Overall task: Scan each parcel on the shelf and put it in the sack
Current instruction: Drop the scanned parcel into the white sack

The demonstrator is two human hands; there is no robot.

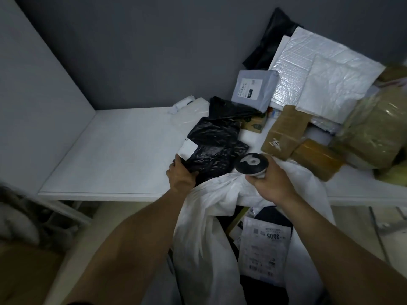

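Shelf (114,150), L grip (179,175) holds blk parcel (211,148)

The left half of the shelf (110,150) lies bare from front edge to back wall (154,51), bounded only by the side panel (33,84) at the left edge; a hand can pass freely there. From the middle rightward the way is blocked. A black parcel (215,146) sits near the front edge, gripped by the left hand (180,175), with a second black bag (229,108) behind it. A grey parcel (253,89), bubble mailers (319,69), two cardboard boxes (284,133) and a tan bundle (374,133) crowd the right end. A narrow bare strip runs between black parcel and boxes. Below the front edge the sack (209,227) gapes, a labelled parcel (264,245) inside; the right hand (268,183), holding the scanner (252,165), hovers above its mouth.
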